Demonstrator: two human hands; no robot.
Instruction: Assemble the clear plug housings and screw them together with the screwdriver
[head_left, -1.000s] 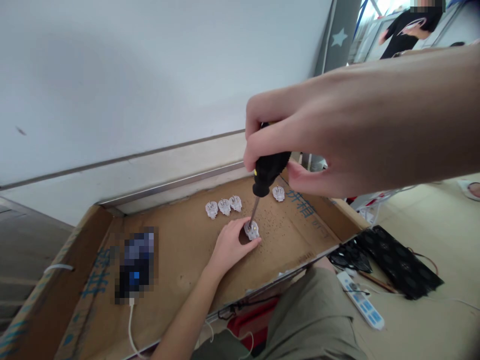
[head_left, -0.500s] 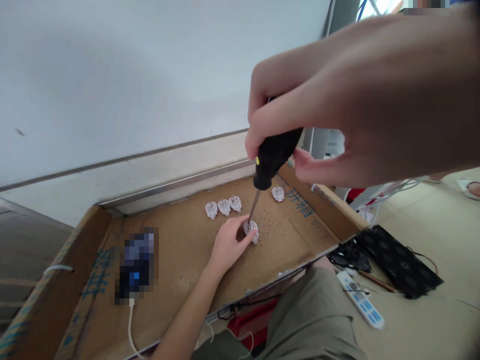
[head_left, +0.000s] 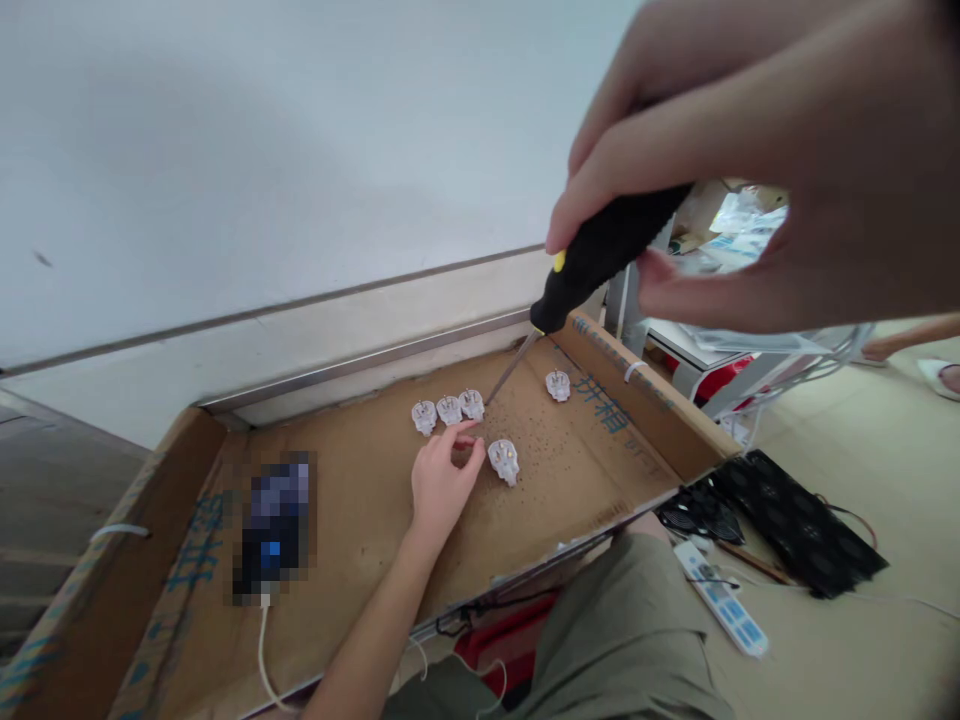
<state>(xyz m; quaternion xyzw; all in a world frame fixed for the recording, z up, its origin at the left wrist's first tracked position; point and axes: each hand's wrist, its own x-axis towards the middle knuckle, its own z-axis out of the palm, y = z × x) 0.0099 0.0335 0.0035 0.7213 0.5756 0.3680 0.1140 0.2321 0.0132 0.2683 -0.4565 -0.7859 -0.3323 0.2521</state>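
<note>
My right hand [head_left: 697, 150], large in the foreground, grips the black handle of a screwdriver [head_left: 592, 260]. Its thin metal shaft slants down to the left, the tip close to the rightmost of three pale three-pin plugs in a row [head_left: 448, 409]. My left hand [head_left: 442, 480] is beside a single pale three-pin plug [head_left: 503, 461], pins up, and does not hold it. Its thumb and forefinger are curved and apart, with nothing visible between them. Another similar plug [head_left: 557, 385] lies farther right on the cardboard.
A cardboard tray [head_left: 360, 500] with raised sides holds the plugs, with dark specks scattered on it. A pixelated device [head_left: 271, 530] with a white cable lies at its left. On the floor at right are a power strip [head_left: 721, 600] and a black fan panel [head_left: 799, 525].
The screwdriver has lifted off the middle plug, its tip moving up and left towards the row. My left hand has let go of that plug and shifted slightly left.
</note>
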